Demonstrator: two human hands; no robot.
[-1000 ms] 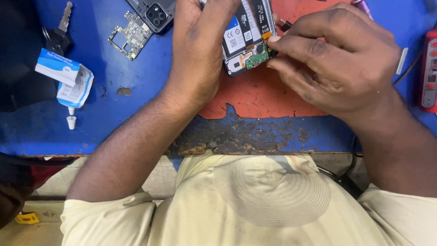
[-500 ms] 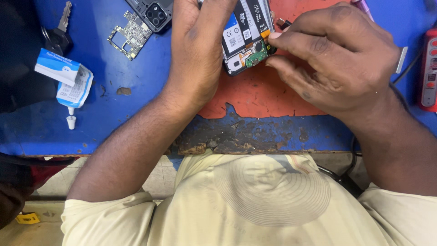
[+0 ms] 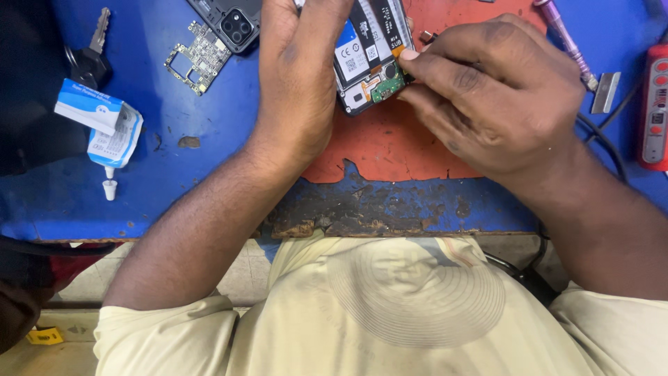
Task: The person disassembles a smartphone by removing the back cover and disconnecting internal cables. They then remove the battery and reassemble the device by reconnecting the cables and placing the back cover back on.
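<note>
Left hand (image 3: pixel 296 83) wrapping closed around the left edge of an opened smartphone (image 3: pixel 369 59), back cover off, battery and labels showing, holding it tilted over the red mat (image 3: pixel 390 150) at the top centre of the blue workbench (image 3: pixel 174 167). Right hand (image 3: pixel 487 97) pinching narrow, fingertips (image 3: pixel 410 73) pressing on the small green charging board (image 3: pixel 386 87) at the phone's lower end. Lying well apart on the left: a bare circuit board (image 3: pixel 198 57), a dark rear cover with camera cluster (image 3: pixel 233 24), a glue tube (image 3: pixel 111 139), a key (image 3: pixel 94 49). Resting to the right: a pink screwdriver (image 3: pixel 563 38), a razor blade (image 3: pixel 605 92), a red device (image 3: pixel 655 104).
</note>
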